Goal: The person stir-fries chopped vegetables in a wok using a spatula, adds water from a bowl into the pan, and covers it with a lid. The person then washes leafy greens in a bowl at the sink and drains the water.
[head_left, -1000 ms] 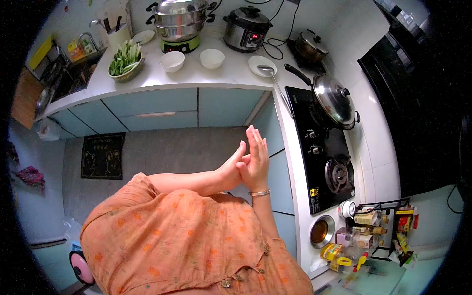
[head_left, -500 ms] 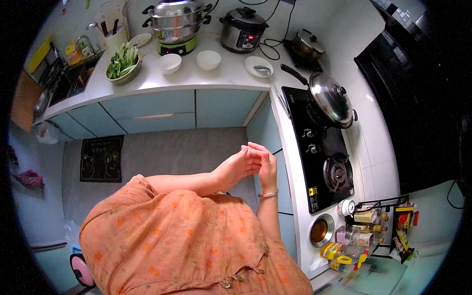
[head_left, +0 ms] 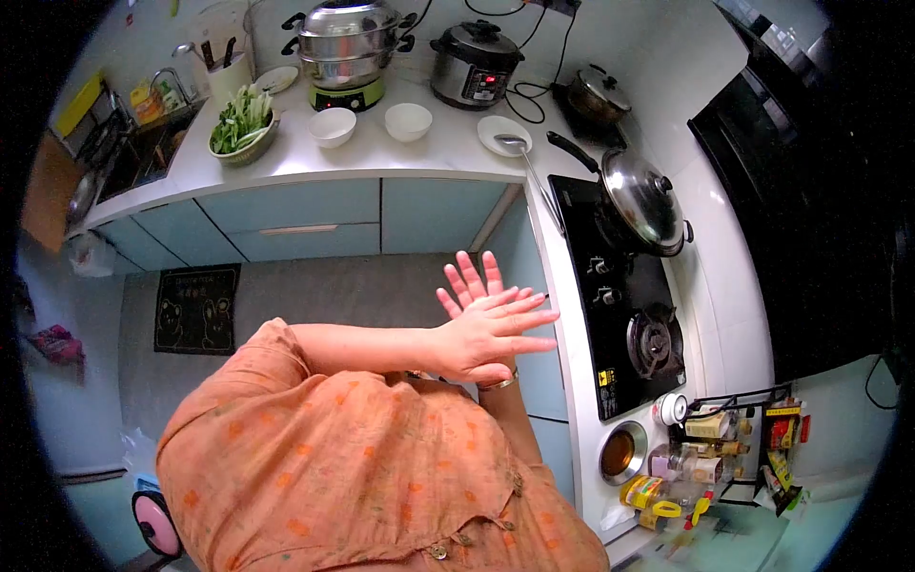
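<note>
In the head view both of my hands are crossed in front of my body, near the counter's front edge. My left hand [head_left: 491,336] lies over the other one, its fingers spread and stretched to the right. Behind it my right hand [head_left: 469,284] points upward with its fingers apart, and its palm is mostly hidden. Neither hand holds anything; they appear to touch. A bracelet [head_left: 498,382] circles my right wrist. Closest to the hands is the black gas stove [head_left: 605,329] on the right counter.
A lidded wok [head_left: 640,202] stands on the stove's far burner, with a ladle [head_left: 541,183] beside it. Along the back counter are a bowl of greens [head_left: 242,126], a white bowl [head_left: 408,122], a steamer [head_left: 345,48] and a pressure cooker [head_left: 476,65]. Bottles [head_left: 667,491] crowd the right corner.
My hands were cupped together with bent fingers. Now the fingers are spread, and my left hand has moved right and across the front of my right hand.
</note>
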`<control>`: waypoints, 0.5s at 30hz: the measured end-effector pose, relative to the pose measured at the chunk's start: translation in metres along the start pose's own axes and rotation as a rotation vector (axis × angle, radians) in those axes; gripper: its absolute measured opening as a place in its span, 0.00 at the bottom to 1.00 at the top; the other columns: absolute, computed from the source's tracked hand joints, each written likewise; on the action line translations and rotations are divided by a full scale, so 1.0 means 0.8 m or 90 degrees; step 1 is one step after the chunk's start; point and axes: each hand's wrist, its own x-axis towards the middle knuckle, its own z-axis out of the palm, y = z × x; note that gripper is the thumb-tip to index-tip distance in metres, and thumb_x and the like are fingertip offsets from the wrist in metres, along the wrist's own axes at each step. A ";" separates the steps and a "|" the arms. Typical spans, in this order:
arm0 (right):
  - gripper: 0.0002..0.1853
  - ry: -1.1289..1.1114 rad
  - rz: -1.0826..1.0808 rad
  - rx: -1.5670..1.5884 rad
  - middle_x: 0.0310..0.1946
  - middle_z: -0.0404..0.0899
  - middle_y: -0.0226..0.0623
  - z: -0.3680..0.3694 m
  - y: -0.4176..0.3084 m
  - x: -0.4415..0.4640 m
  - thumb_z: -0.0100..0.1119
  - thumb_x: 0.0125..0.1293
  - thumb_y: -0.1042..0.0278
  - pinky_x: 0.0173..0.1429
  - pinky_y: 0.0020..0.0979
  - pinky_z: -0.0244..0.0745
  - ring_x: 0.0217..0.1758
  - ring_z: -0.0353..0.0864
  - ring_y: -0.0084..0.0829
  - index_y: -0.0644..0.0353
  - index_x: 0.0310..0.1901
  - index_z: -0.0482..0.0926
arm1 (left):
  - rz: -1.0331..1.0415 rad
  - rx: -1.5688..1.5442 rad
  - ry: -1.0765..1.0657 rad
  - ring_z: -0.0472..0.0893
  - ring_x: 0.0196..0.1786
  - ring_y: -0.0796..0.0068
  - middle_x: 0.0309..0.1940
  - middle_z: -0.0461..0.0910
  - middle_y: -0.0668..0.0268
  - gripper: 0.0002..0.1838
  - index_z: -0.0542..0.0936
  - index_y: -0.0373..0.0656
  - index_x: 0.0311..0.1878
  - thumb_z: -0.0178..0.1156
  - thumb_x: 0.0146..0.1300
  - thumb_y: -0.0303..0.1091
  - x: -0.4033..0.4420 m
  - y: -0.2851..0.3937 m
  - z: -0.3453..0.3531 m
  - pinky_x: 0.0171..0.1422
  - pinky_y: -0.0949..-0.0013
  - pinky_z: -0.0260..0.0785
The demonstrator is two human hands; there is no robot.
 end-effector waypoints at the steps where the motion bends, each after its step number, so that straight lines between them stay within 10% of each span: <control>1: 0.21 0.119 -0.114 0.268 0.42 0.76 0.44 -0.050 0.023 0.037 0.43 0.64 0.46 0.57 0.41 0.61 0.50 0.71 0.33 0.55 0.41 0.77 | 0.036 0.103 -0.074 0.48 0.70 0.49 0.67 0.53 0.52 0.31 0.66 0.50 0.63 0.38 0.64 0.60 -0.007 -0.011 0.000 0.71 0.50 0.33; 2: 0.18 0.193 -0.276 0.508 0.37 0.77 0.42 -0.098 0.046 0.073 0.45 0.65 0.50 0.53 0.42 0.67 0.44 0.75 0.34 0.57 0.38 0.77 | 0.070 0.206 -0.149 0.47 0.71 0.50 0.67 0.53 0.52 0.31 0.68 0.53 0.62 0.36 0.64 0.61 -0.015 -0.021 0.003 0.71 0.48 0.28; 7: 0.35 -0.236 -0.241 -0.038 0.62 0.56 0.43 -0.096 0.026 0.057 0.29 0.64 0.35 0.67 0.42 0.51 0.64 0.57 0.39 0.54 0.62 0.54 | 0.112 0.191 -0.185 0.47 0.71 0.49 0.67 0.54 0.56 0.32 0.70 0.58 0.60 0.35 0.61 0.65 -0.022 -0.045 -0.007 0.69 0.43 0.26; 10: 0.37 -0.378 -0.132 -0.031 0.69 0.48 0.40 -0.094 0.015 0.047 0.26 0.65 0.35 0.72 0.42 0.42 0.71 0.45 0.38 0.51 0.68 0.47 | 0.147 0.243 -0.197 0.49 0.70 0.50 0.66 0.58 0.58 0.33 0.72 0.60 0.58 0.43 0.55 0.68 -0.026 -0.062 -0.030 0.69 0.42 0.22; 15: 0.43 -0.267 -0.055 -0.101 0.69 0.44 0.39 -0.072 0.012 0.020 0.29 0.61 0.29 0.72 0.41 0.41 0.71 0.45 0.38 0.55 0.68 0.46 | 0.122 0.350 -0.232 0.51 0.70 0.54 0.65 0.60 0.61 0.33 0.71 0.62 0.58 0.45 0.54 0.70 -0.046 -0.097 -0.070 0.69 0.41 0.25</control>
